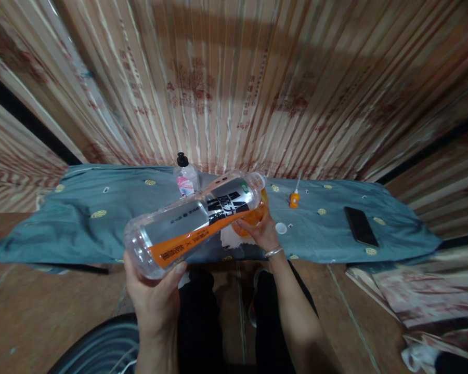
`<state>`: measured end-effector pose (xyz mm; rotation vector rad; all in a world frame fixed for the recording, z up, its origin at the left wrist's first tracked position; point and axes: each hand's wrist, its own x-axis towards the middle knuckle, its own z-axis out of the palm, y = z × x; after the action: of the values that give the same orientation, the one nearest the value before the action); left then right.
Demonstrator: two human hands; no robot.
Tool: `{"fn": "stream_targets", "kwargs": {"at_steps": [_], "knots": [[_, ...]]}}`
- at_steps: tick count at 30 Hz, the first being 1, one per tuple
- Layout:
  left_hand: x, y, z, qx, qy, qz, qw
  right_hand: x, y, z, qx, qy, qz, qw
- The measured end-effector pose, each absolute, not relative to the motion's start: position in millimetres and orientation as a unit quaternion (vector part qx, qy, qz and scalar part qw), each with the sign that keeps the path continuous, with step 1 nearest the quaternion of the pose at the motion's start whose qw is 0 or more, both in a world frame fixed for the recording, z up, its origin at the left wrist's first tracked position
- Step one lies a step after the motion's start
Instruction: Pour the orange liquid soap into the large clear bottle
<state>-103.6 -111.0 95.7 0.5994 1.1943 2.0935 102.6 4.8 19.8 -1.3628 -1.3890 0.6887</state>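
My left hand [152, 291] is wrapped around the base of a large clear plastic bottle [195, 228] with a silver and orange label. The bottle lies tilted across the view, its uncapped neck up and to the right. Beneath that neck, my right hand [263, 228] grips a translucent orange bottle [242, 227], mostly hidden behind the big one. A white cloth [234, 240] shows under the orange bottle. Just right of my hand lies a round white cap [281, 228]. Farther right is an orange pump top [294, 199] with a pale tube. Whether liquid is flowing cannot be made out.
A clear bottle with a black cap [185, 176] stands at the back. On the right, a black phone [361, 226] rests on the teal cloth-covered bench [81, 208]. Behind hangs a patterned curtain [226, 93]. A round dark ribbed object [101, 348] is on the floor, lower left.
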Motion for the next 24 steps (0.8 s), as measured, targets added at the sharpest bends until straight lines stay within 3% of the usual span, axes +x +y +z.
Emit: {"fn": "stream_targets", "kwargs": {"at_steps": [24], "knots": [[-102.1,-109.4,95.9,0.221,0.433,0.809,0.331,103.4,5.5,16.5,-0.581,-0.568,0.291,0.505]]}}
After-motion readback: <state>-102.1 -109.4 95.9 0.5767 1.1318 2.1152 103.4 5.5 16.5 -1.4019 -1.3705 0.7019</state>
